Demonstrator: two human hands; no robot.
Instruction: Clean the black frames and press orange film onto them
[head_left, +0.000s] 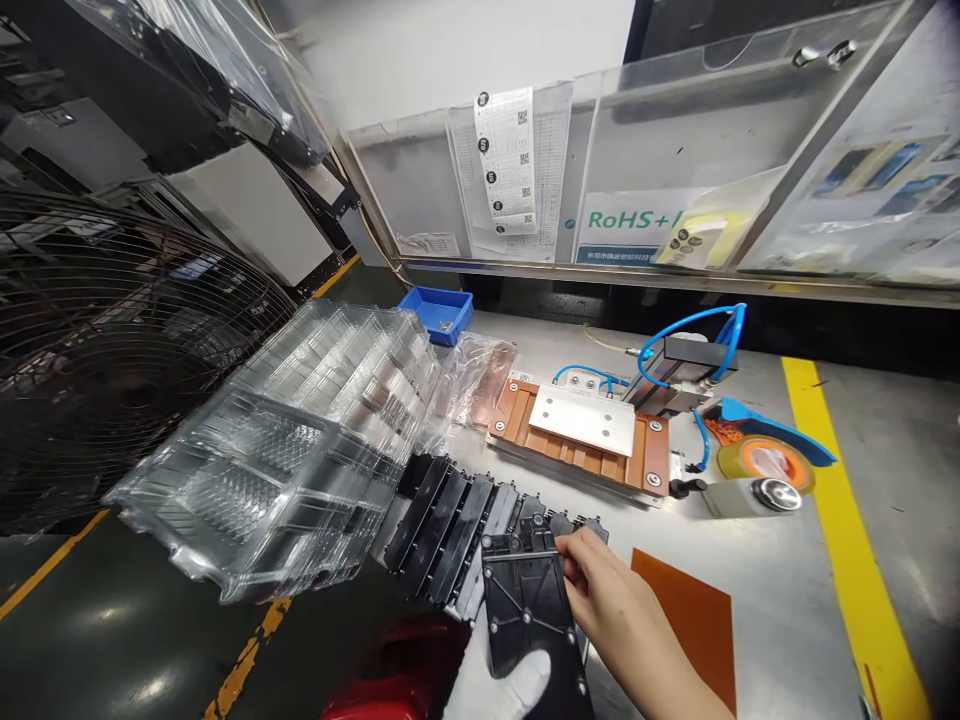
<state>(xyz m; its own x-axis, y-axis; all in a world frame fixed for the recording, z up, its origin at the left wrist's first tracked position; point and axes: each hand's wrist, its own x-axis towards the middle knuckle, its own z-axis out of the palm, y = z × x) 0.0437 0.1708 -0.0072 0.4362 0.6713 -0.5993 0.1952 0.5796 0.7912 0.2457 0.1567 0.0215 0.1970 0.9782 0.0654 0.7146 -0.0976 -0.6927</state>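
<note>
A black plastic part (529, 610) with ribs and small round bosses is held up near the bottom centre. My left hand (504, 680), in a white glove, grips it from below, with the thumb across its face. The bare fingers of my right hand (600, 590) are pinched at its upper right edge; whether they hold anything small is hidden. Behind it, a row of similar black parts (450, 530) lies side by side on the metal table (787, 600).
Stacked clear plastic trays (300, 450) stand at the left, beside a fan (127, 350). A brown fixture (585, 430) with a white block and blue hoses sits behind the parts. Also there are a blue bin (439, 315), tape rolls (765, 462) and an orange sheet (694, 620).
</note>
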